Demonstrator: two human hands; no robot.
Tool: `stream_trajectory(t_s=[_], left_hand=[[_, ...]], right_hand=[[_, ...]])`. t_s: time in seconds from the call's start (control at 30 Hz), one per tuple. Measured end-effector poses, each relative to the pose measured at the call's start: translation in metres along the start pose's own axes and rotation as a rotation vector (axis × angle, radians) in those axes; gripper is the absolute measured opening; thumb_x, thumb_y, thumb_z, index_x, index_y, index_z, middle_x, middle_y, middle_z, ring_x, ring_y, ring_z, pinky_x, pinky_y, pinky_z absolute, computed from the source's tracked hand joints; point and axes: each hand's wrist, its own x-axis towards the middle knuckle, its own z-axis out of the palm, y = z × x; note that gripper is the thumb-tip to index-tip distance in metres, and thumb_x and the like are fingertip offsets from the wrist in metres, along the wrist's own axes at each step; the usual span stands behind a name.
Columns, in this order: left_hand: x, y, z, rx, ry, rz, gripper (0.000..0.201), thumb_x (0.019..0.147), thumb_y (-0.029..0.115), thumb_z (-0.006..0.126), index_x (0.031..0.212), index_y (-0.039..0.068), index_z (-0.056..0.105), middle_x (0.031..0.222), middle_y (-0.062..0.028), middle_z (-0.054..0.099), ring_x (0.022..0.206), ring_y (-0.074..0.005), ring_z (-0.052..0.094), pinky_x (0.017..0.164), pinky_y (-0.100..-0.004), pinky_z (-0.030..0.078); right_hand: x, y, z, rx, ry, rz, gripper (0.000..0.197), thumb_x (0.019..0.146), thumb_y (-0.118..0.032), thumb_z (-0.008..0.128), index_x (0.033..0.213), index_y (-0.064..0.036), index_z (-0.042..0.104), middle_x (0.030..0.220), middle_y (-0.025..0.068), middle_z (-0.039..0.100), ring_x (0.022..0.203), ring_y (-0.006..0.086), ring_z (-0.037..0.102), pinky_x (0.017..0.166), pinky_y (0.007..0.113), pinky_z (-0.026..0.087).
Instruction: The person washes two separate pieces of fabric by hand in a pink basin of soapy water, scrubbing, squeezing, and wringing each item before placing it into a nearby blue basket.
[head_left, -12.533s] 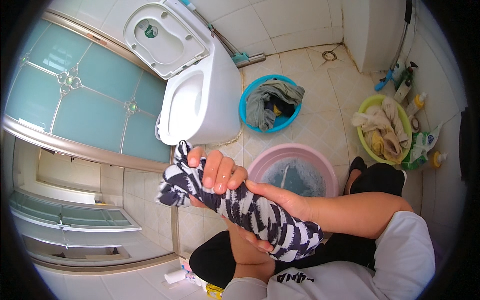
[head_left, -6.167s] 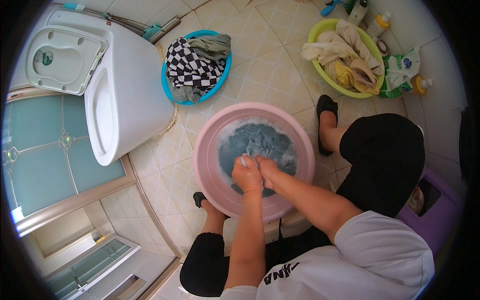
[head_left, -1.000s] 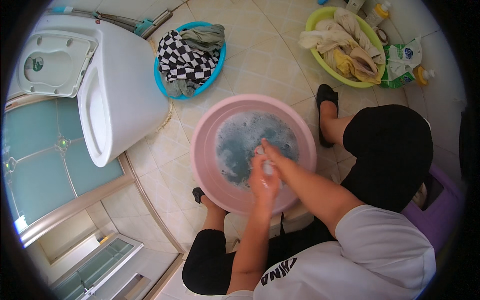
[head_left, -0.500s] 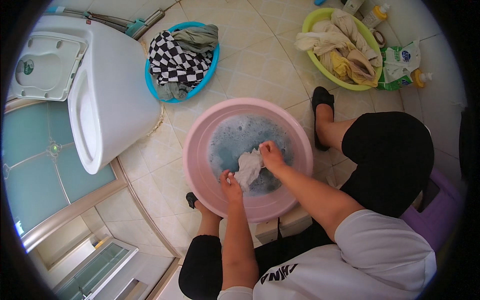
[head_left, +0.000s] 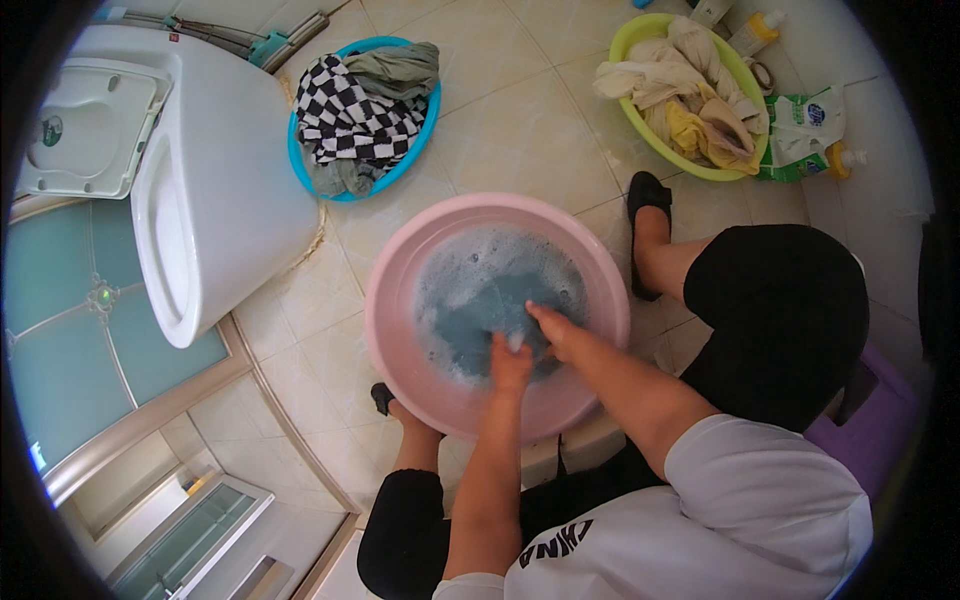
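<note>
A pink basin [head_left: 400, 300] of cloudy, sudsy water [head_left: 490, 260] stands between my feet. Both my hands dip into the water near its middle. My left hand [head_left: 511, 368] is closed on a small pale cloth [head_left: 516, 341]; only a scrap of it shows between thumb and fingers, the rest being under the water. Just to the right, my right hand [head_left: 560, 332] has its fingers stretched out and apart at the surface, beside the cloth. Some fingertips are blurred or under water.
A blue basin [head_left: 434, 118] of checked and grey-green clothes stands far left, by a white toilet [head_left: 235, 180]. Far right is a yellow-green basin [head_left: 618, 50] of pale clothes, next to a green-white packet [head_left: 800, 135] and bottles [head_left: 757, 33]. A purple stool [head_left: 865, 425] is at the right.
The pale cloth, held up between both hands before, has gone down into the water. My left hand has moved right and forward, closer to my right hand, whose fingers have come apart.
</note>
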Motion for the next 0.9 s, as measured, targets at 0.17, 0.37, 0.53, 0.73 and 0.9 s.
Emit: stream_trajectory(t_s=[0.17,0.37,0.53,0.73,0.9], left_hand=[[-0.044,0.127,-0.03,0.011,-0.131,0.206,0.027,0.07,0.009,0.059,0.096,0.001,0.054,0.096,-0.0172,0.055,0.092,-0.0319,0.054,0.079,-0.0371,0.042],[-0.053,0.157,-0.039,0.07,0.06,0.407,0.018,0.071,0.015,0.061,0.083,0.003,0.054,0.084,-0.0154,0.056,0.075,-0.0353,0.056,0.064,-0.0392,0.046],[-0.031,0.146,-0.049,0.332,0.434,0.515,0.013,0.075,0.017,0.059,0.073,0.006,0.053,0.065,-0.0137,0.053,0.058,-0.0337,0.054,0.05,-0.0393,0.043],[0.003,0.114,-0.064,0.253,0.593,0.227,0.017,0.082,0.019,0.05,0.072,0.005,0.054,0.064,-0.0157,0.054,0.061,-0.0371,0.053,0.053,-0.0417,0.042],[0.02,0.035,-0.074,0.071,0.259,-0.03,0.023,0.087,0.019,0.042,0.082,-0.001,0.052,0.073,-0.0202,0.053,0.066,-0.0329,0.051,0.062,-0.04,0.04]], right_hand=[[0.016,-0.018,-0.012,0.326,-0.423,0.064,0.048,0.082,-0.047,0.054,0.108,-0.0075,0.05,0.089,0.0123,0.059,0.073,0.0239,0.059,0.066,0.036,0.05],[-0.013,-0.036,0.006,0.188,-0.579,-0.006,0.033,0.079,-0.041,0.061,0.088,-0.0095,0.054,0.072,0.011,0.058,0.058,0.0197,0.057,0.051,0.033,0.048],[-0.061,-0.045,0.032,0.406,-0.421,-0.129,0.031,0.08,-0.036,0.06,0.083,-0.0051,0.056,0.071,0.0065,0.055,0.06,0.0172,0.053,0.055,0.029,0.045],[-0.086,-0.049,0.047,0.374,-0.285,-0.186,0.03,0.085,-0.033,0.053,0.083,-0.003,0.055,0.073,0.0067,0.054,0.064,0.0173,0.053,0.059,0.031,0.045],[-0.063,-0.044,0.041,0.194,-0.213,-0.361,0.031,0.087,-0.03,0.049,0.09,0.0001,0.055,0.077,0.0074,0.055,0.068,0.0179,0.054,0.064,0.032,0.044]])
